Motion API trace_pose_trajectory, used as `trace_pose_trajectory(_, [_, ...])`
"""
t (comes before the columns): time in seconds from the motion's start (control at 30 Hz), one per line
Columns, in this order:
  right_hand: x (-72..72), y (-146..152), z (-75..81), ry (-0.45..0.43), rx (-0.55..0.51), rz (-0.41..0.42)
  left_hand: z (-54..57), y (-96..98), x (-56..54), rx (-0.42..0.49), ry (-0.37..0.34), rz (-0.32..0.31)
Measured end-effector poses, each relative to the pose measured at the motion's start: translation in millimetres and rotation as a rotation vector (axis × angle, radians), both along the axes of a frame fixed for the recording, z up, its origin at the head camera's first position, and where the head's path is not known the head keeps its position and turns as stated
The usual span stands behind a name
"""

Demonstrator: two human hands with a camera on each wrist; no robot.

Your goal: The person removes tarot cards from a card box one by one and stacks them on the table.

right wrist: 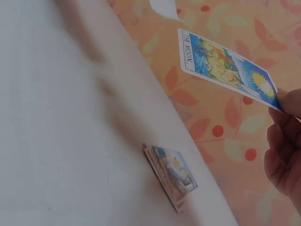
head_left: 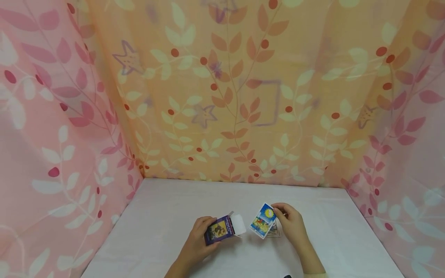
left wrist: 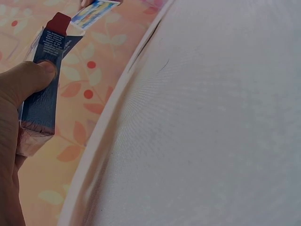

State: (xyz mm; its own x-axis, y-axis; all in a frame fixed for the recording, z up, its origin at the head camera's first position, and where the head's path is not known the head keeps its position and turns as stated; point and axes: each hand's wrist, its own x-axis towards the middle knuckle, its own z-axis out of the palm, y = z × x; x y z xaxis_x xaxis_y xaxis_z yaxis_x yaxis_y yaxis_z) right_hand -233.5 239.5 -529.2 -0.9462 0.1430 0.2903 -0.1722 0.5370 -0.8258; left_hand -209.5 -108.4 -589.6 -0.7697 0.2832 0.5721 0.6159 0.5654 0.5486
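Observation:
In the head view my left hand (head_left: 198, 239) grips a dark purple card box (head_left: 218, 231) tilted above the table, its white end flap (head_left: 238, 224) open toward the right. The left wrist view shows the thumb pressed on the box's narrow printed side (left wrist: 42, 99). My right hand (head_left: 292, 224) pinches a tarot card (head_left: 263, 221) by one corner; the right wrist view reads "THE MOON" on it, with a yellow sun-like disc on blue. Box flap and card are apart. Below the card, partly hidden by it in the head view, a small stack of cards (right wrist: 171, 174) lies on the table.
A white cloth covers the table (head_left: 167, 204). Patterned curtains with leaves and red dots stand at the back (head_left: 236, 135), left and right. A small dark object (head_left: 287, 276) shows at the bottom edge of the head view, too cut off to identify.

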Motion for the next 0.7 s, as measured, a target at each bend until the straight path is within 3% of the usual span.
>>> trace_pose_trajectory(0.2, [-10.5,6.9,-6.8,-0.037,0.031,0.009,0.4,0.6,0.2,0.022,-0.013,0.0])
trace_pose_trajectory(0.4, [-19.4,13.0,-10.2,-0.069,0.065,0.028,-0.7,-0.4,-0.7,-0.001,0.02,-0.001])
trace_pose_trajectory(0.7, [-37.1,26.3,-18.9,-0.1,0.103,0.078,2.0,1.7,1.2,-0.003,-0.041,0.018])
